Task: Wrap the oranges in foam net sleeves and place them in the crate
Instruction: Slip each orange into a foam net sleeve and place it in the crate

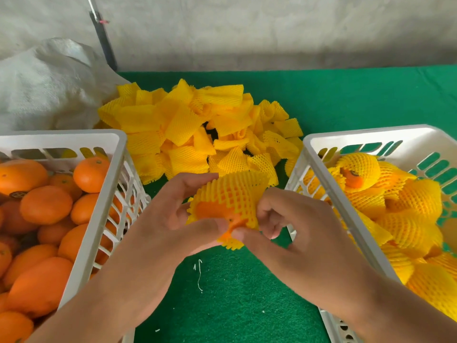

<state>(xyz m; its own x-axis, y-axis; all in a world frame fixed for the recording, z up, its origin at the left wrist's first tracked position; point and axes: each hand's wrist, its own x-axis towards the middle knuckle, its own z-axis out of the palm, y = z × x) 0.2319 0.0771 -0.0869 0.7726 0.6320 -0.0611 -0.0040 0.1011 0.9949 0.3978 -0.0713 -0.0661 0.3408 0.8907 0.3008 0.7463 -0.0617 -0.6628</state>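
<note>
Above the green table's middle, both hands hold one orange (pixel 212 212) partly inside a yellow foam net sleeve (pixel 232 191). My left hand (pixel 170 214) grips the orange and the sleeve's rim from the left, thumb on the fruit. My right hand (pixel 291 224) pinches the sleeve's edge on the right. A white crate (pixel 108 194) at left holds several bare oranges (pixel 44 206). The white crate (pixel 319 154) at right holds several oranges wrapped in sleeves (pixel 400 209).
A heap of loose yellow foam net sleeves (pixel 197 127) lies at the back centre of the green table (pixel 346 95). A white woven sack (pixel 49 85) sits at back left against a grey wall. A bit of white thread (pixel 199 276) lies on the cloth.
</note>
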